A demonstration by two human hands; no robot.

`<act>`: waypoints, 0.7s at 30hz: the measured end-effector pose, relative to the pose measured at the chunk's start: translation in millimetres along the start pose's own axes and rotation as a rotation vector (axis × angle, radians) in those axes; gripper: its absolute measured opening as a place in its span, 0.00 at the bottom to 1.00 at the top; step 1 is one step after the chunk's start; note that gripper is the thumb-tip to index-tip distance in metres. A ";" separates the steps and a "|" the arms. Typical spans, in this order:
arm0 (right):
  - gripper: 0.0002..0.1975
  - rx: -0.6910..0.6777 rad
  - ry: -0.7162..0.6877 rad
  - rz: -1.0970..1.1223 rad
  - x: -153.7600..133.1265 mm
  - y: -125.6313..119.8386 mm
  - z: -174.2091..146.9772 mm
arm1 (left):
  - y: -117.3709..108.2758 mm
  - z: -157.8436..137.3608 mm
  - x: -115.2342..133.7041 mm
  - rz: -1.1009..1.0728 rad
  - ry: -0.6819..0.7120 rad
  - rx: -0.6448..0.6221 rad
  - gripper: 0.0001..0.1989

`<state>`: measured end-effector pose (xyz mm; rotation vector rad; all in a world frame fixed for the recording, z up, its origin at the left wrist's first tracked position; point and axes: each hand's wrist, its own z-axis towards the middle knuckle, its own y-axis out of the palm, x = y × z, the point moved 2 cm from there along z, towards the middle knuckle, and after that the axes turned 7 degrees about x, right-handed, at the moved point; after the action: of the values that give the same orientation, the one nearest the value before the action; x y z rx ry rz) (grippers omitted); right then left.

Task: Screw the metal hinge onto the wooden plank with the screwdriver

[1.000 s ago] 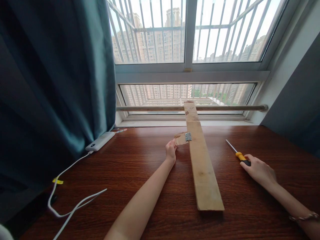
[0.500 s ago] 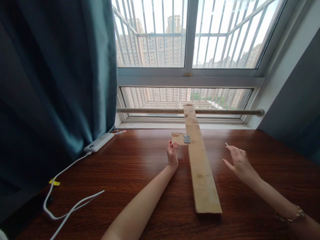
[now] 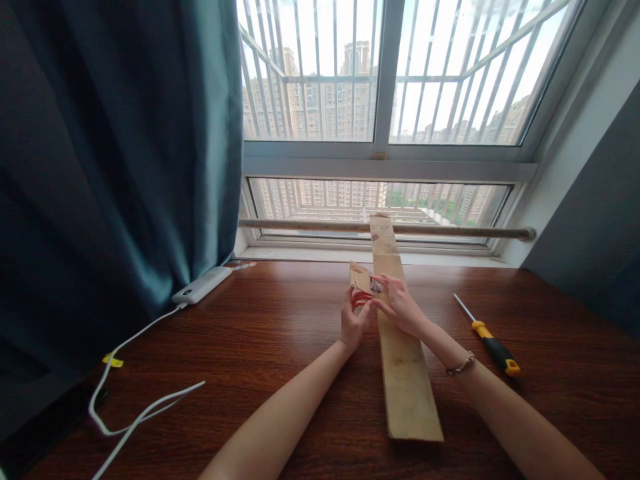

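A long pale wooden plank (image 3: pixel 407 373) lies lengthwise on the desk. A small wooden block (image 3: pixel 359 277) joins its left edge through a metal hinge (image 3: pixel 376 285), and the block is tilted up. My left hand (image 3: pixel 356 320) is closed on the block's near edge. Over the plank, my right hand (image 3: pixel 404 308) has its thumb and fingers apart, with the fingertips at the hinge, partly covering it. To the right a screwdriver (image 3: pixel 495 347) with a yellow and black handle lies on the desk, apart from both hands.
On the left of the brown desk (image 3: pixel 260 320) lies a white power bank (image 3: pixel 203 285) with a white cable (image 3: pixel 145 333). A dark blue curtain (image 3: pixel 200 133) hangs there. Behind the desk, a metal rail (image 3: pixel 450 231) runs before the barred window, close to the plank's far end.
My right hand has moved left from the screwdriver to the hinge, leaving the screwdriver on the desk. The small block in my left hand has tilted up. The view has shifted slightly.
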<state>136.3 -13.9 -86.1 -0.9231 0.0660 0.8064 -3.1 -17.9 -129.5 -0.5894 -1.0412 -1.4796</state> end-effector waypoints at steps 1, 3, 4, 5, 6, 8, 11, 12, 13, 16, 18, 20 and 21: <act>0.30 -0.010 0.005 -0.015 0.6 -0.5 -0.7 | 0.2 -0.3 -0.8 0.001 0.001 0.000 0.21; 0.31 -0.015 0.014 -0.035 1.0 -1.4 -1.3 | 0.5 -0.4 -1.9 0.008 -0.005 -0.001 0.21; 0.31 -0.014 0.013 -0.035 0.9 -1.6 -1.2 | 0.6 -0.4 -2.1 0.013 -0.011 0.001 0.21; 0.30 -0.010 0.012 -0.027 0.7 -1.7 -0.9 | 0.6 -0.4 -2.0 0.015 -0.016 0.006 0.21; 0.30 -0.006 0.015 -0.016 0.6 -1.9 -0.6 | 0.6 -0.6 -1.6 0.014 -0.020 0.009 0.22; 0.29 -0.006 0.034 0.001 0.8 -2.3 0.2 | 1.0 -1.1 -0.8 0.011 -0.024 0.003 0.23; 0.30 -0.023 0.058 0.010 1.4 -3.1 1.5 | 1.3 -2.4 -1.2 0.005 -0.027 -0.008 0.23; 0.30 -0.027 0.058 0.013 1.4 -3.5 1.8 | 1.3 -2.8 -2.0 -0.001 -0.027 -0.007 0.24; 0.29 -0.029 0.055 0.017 1.2 -3.8 2.0 | 1.1 -3.0 -3.0 -0.009 -0.027 -0.002 0.24; 0.30 -0.011 0.031 0.027 -1.7 -4.9 0.5 | 0.9 -3.7 -6.0 -0.023 -0.024 0.001 0.25; 0.30 0.063 0.008 0.028 -4.9 -6.5 -3.0 | 1.2 -4.1 -6.8 -0.020 -0.025 -0.013 0.25; 0.27 0.179 -0.008 0.021 -7.4 -8.5 -8.0 | 1.5 -4.4 -6.6 -0.015 -0.029 -0.027 0.25; 0.24 0.228 -0.011 0.016 -8.0 -9.3 -10.5 | 1.5 -4.6 -6.4 -0.013 -0.030 -0.028 0.25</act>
<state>139.5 -29.5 -83.3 -0.7029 0.1525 0.8005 0.5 -18.5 -136.6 -0.6269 -1.0508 -1.5027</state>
